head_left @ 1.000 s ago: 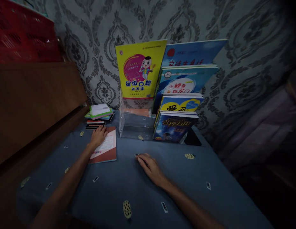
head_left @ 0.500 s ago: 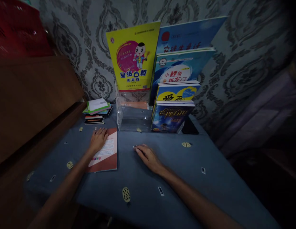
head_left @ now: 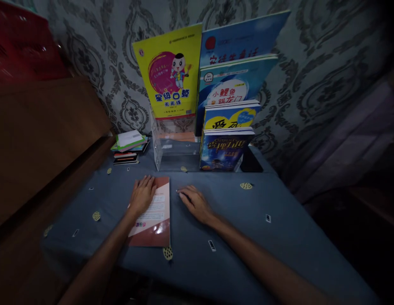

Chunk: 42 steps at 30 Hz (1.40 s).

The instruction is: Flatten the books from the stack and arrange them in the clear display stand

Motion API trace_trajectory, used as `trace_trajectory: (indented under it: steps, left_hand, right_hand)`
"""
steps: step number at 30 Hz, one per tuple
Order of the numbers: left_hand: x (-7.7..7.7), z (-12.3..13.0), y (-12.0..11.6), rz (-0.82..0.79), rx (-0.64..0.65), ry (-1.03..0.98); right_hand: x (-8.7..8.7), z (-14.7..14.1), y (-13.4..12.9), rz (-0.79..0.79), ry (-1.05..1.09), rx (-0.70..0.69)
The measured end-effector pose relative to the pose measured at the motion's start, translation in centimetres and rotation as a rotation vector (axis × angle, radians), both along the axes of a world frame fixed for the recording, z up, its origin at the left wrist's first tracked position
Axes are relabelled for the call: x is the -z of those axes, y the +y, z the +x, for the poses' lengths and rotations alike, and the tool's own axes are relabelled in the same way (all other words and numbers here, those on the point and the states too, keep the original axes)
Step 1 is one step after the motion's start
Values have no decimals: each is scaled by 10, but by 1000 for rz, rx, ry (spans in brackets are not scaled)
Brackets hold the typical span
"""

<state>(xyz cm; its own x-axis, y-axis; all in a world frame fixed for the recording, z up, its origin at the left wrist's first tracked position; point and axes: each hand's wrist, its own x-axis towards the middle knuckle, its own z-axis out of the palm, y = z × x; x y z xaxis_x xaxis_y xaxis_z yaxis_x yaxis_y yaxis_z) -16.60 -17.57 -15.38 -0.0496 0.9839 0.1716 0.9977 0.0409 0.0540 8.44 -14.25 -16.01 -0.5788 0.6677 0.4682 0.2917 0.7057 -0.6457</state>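
Observation:
My left hand (head_left: pixel 142 195) lies flat on a thin book (head_left: pixel 161 233) with a reddish-brown and white cover, fingers stretched toward its far edge. Part of the cover is hidden under the hand and forearm. To the right of the book, my right hand (head_left: pixel 196 205) rests on the blue tablecloth, fingers loosely bent and apart, holding nothing. Behind both hands stands a clear acrylic book rack (head_left: pixel 176 163). A yellow workbook (head_left: pixel 190 46) leans upright in its left side. On its right side, several books stand in tiers, a dark blue book (head_left: pixel 220 159) in front.
A small pile of books and notebooks (head_left: pixel 128 146) lies at the table's back left. Behind the rack's right end sits a dark flat object (head_left: pixel 252 161). A brown wooden panel (head_left: pixel 47 140) with a red bag (head_left: pixel 22 46) on top borders the left. Patterned wallpaper (head_left: pixel 133 110) closes the back.
My left hand and the book beneath it have slid to the right and nearer to me. My right hand stays in about the same place. The camera view has shifted slightly.

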Motion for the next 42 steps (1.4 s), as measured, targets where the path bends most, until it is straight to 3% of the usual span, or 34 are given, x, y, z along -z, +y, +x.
trace_trajectory:
  steps: [6,11,16,20,24,32,39,42]
  left_hand:
    - [-3,41,-3,55,47,45]
    - [-3,92,4,-11,107,20]
    - [-3,139,22,-56,150,-12]
    - [-6,157,35,-26,127,-40]
    - [-4,153,40,-35,209,-47]
    - [7,114,39,9,440,-99]
    - [11,100,41,21,494,-108]
    - [11,99,42,9,509,-113]
  right_hand:
    - [3,0,-1,140,-55,68]
    - [0,3,3,249,-69,67]
    - [-2,17,17,190,-84,188]
    - [2,28,29,113,-84,303]
    - [8,29,33,95,-116,323]
    - [16,29,25,122,-265,309]
    - [8,30,24,112,-434,247]
    - [11,35,31,83,-494,301]
